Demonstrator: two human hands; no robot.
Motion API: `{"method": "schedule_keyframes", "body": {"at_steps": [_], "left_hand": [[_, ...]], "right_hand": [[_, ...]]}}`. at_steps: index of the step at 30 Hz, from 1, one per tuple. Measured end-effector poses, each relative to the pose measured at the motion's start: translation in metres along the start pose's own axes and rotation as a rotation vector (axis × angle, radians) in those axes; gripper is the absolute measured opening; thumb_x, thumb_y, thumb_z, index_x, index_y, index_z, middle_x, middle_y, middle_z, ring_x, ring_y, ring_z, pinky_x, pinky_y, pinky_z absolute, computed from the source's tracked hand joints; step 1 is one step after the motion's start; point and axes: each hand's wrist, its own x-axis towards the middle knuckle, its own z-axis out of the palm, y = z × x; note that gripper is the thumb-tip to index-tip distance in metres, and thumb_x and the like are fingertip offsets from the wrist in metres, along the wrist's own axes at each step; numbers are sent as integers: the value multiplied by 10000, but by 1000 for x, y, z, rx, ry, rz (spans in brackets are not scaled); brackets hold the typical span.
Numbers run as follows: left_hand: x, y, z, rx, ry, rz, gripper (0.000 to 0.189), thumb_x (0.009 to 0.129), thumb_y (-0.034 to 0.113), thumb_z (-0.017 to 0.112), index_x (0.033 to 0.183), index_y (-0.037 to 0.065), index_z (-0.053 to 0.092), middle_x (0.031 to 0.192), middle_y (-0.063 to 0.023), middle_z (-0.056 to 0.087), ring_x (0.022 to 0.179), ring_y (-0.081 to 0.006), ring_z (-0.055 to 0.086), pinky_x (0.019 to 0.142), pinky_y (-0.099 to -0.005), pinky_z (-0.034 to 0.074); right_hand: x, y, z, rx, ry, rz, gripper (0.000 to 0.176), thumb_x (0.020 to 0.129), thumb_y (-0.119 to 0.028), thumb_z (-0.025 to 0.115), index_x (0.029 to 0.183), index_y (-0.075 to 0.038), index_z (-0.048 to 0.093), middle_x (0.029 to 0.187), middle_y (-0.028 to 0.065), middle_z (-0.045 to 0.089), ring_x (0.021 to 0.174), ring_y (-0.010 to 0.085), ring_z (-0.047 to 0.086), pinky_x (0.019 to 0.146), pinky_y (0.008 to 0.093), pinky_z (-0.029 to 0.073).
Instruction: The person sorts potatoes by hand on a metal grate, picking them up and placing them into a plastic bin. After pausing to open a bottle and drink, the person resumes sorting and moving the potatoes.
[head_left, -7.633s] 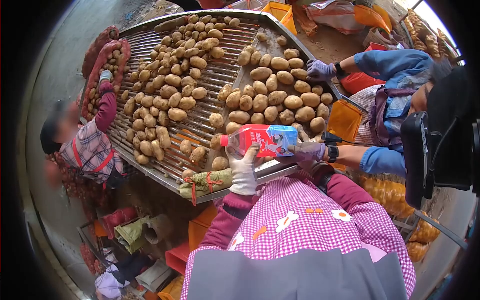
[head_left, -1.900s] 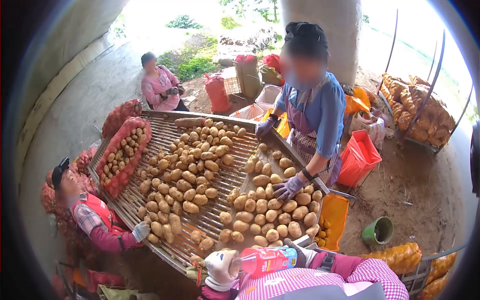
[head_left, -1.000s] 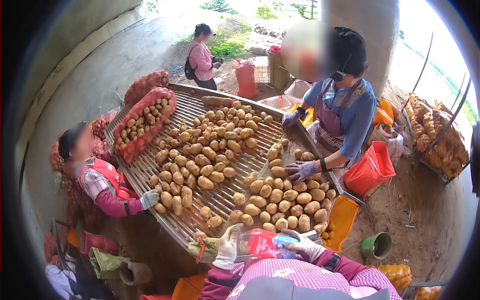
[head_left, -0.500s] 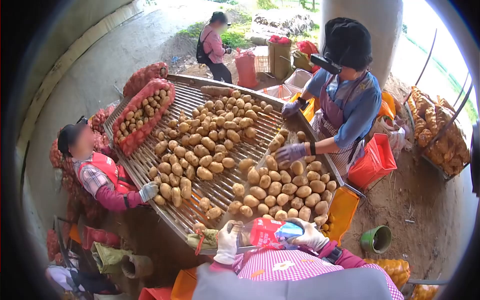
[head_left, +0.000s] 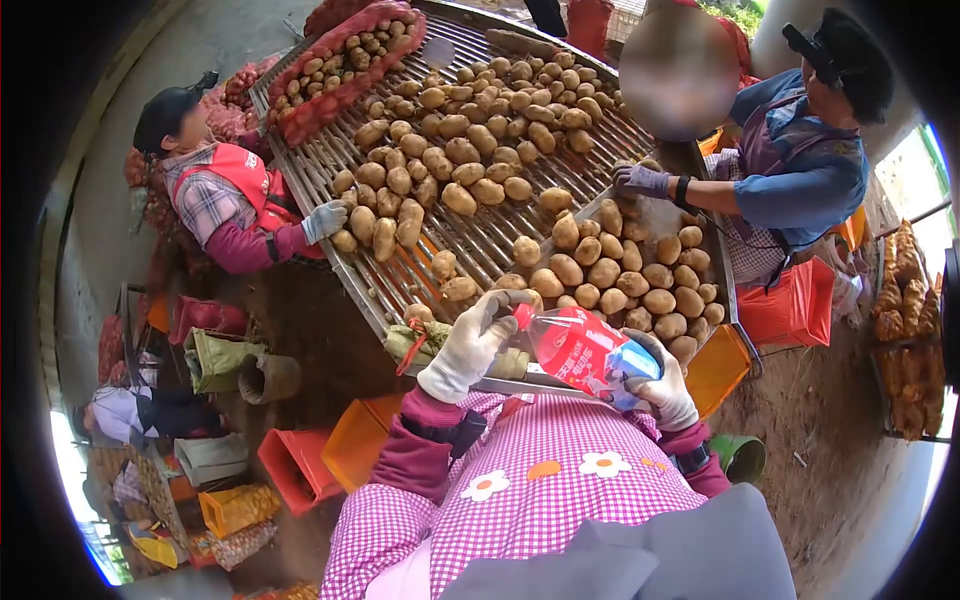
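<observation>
I hold a clear plastic bottle [head_left: 582, 352] with a red and blue label in front of my checked apron, at the near edge of the slatted metal table [head_left: 460, 262]. Its red cap points left. My left hand [head_left: 470, 345], in a whitish glove, is closed at the cap, thumb and fingers bent around it. My gloved right hand [head_left: 662, 385] wraps the bottle's base on the right. Behind the bottle, many loose potatoes [head_left: 605, 275] lie on the table. A folded green cloth bag [head_left: 420, 340] rests beside my left hand on the table's edge.
One co-worker [head_left: 235, 185] stands at the table's left with a gloved hand on potatoes; another [head_left: 800, 150] reaches in from the right. A red mesh sack of potatoes [head_left: 345, 70] lies at the far left. Orange and red crates [head_left: 300, 470] stand below the table.
My view has tilted downward. The bottle has turned so that its red cap shows, and both hands stay on it. The right co-worker's hand has moved back toward the table's far edge.
</observation>
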Motion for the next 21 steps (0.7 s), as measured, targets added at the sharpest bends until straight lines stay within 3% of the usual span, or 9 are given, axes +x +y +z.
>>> {"method": "schedule_keyframes", "body": {"at_steps": [2,6,8,12,14,19,20,21], "left_hand": [[6,-17,0,37,37,47,222,1100,94,581,1292,-1,640,1102,-34,708,956,-96,658,830,-249,551],[10,-41,0,253,157,41,199,1114,202,599,1147,25,684,956,-9,704,799,-83,638,699,-241,536],[13,-48,-5,171,136,-41,201,1116,217,594,1100,40,689,905,8,684,726,-73,607,633,-242,518],[13,-52,2,-86,200,15,171,1088,97,609,1206,14,702,923,12,685,823,-69,629,727,-238,538],[12,-65,-11,63,184,-7,235,1061,72,656,1281,-8,678,1066,-37,725,900,-78,649,796,-248,548],[-4,-44,-12,158,65,-66,321,1004,14,703,1319,-25,653,1201,-97,725,1079,-156,689,961,-297,553],[-4,-60,-24,270,-13,60,421,945,-45,715,1356,-34,627,1285,-122,702,1208,-206,670,1064,-334,520],[-7,-56,-25,240,-53,14,494,900,-88,707,1381,-36,609,1333,-128,684,1274,-219,645,1106,-347,498]], "right_hand": [[-3,-11,-1,-31,1,-17,886,661,-115,822,1485,42,538,1333,119,654,1222,199,625,1103,350,485],[-8,-20,4,-5,14,-32,855,694,-91,843,1481,43,537,1322,107,643,1183,179,631,1083,338,499],[-8,-25,5,-37,0,-75,845,709,-107,855,1482,36,544,1319,101,651,1171,174,642,1080,324,499],[-11,-21,5,-83,-47,-52,878,732,-170,890,1505,37,530,1341,116,672,1253,202,640,1118,333,485],[-11,-26,11,-110,-27,-18,904,686,-202,896,1486,35,548,1341,127,682,1270,203,631,1120,355,486],[-8,-11,10,77,-58,47,824,733,-179,876,1478,-5,569,1288,97,714,1180,177,686,1063,329,541],[-8,-6,7,48,-94,55,886,783,-207,925,1519,31,495,1319,118,698,1210,194,674,1067,339,544],[-5,4,2,-239,-73,0,903,798,-207,925,1544,21,471,1315,121,700,1194,184,679,1048,332,555]]}}
